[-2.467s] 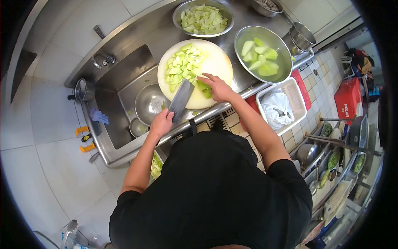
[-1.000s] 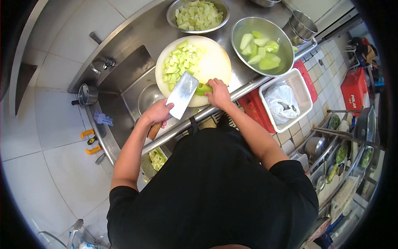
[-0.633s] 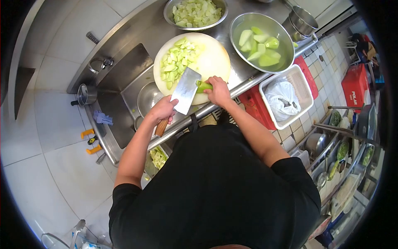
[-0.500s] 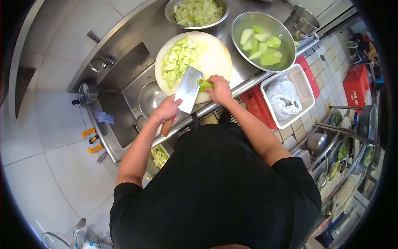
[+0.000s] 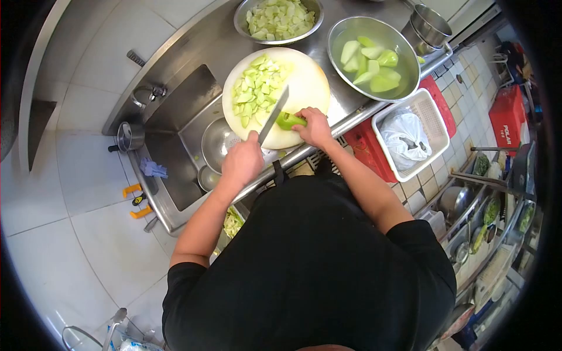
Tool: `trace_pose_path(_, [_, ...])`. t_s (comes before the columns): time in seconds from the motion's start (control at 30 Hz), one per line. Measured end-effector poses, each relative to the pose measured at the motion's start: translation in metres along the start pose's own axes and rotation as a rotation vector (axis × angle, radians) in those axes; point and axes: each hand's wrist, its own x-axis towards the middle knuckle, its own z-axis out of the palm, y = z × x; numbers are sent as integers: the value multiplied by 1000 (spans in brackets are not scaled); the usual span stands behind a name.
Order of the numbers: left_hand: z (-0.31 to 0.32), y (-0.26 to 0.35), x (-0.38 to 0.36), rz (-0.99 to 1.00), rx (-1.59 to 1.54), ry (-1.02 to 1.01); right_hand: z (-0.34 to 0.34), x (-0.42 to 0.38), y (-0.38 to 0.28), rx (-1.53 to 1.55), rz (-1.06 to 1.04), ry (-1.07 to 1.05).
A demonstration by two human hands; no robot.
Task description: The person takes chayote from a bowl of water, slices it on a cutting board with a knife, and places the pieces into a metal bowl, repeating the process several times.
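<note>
My left hand is closed round the handle of a cleaver, whose blade is seen nearly edge-on over a round white cutting board. The blade stands close beside a green vegetable piece; whether they touch, I cannot tell. Fingers of my right hand are wrapped round that piece near the board's front edge. Cut pale green pieces lie in a heap on the board's left side.
Beyond the board is a metal bowl of sliced vegetable. To its right, a large basin holds peeled pieces in water. The sink at left has metal bowls in it. A white basket with a plastic bag stands at right.
The cleaver has turned from showing its flat face to nearly edge-on, and my left hand has rolled with it. My right hand still holds the green piece. The whole view has shifted slightly.
</note>
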Motion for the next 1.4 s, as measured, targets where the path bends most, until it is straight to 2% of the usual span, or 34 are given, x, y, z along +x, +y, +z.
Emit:
trace_pose_path(0.17, [19, 17, -10, 50, 128, -32, -1, 1, -4, 22, 7, 29])
trace_pose_path(0.3, [28, 20, -16, 46, 140, 44, -3, 1, -8, 14, 40, 7])
trace_pose_path(0.57, [22, 25, -22, 50, 150, 4, 2, 6, -1, -13, 60, -52])
trace_pose_path(0.7, [30, 29, -6, -8, 111, -50, 2, 7, 0, -7, 49, -36])
trace_pose_path(0.77, [40, 25, 11, 28, 112, -8, -4, 6, -8, 0, 65, -41])
trace_pose_path(0.9, [17, 30, 18, 8, 103, -72, -9, 9, -12, -39, 129, -113])
trace_pose_path(1.07, [7, -5, 17, -76, -162, 26, -10, 15, -14, -26, 177, -175])
trace_pose_path(1.17, [14, -32, 17, -126, -291, 56, 0, 24, -30, -126, 183, -65])
trace_pose_path(1.27, [18, -43, 14, -149, -360, 55, 4, 39, -37, -154, 137, -204])
trace_pose_path(1.4, [30, -56, 8, -229, -445, 5, 9, 44, -40, -136, 209, -232])
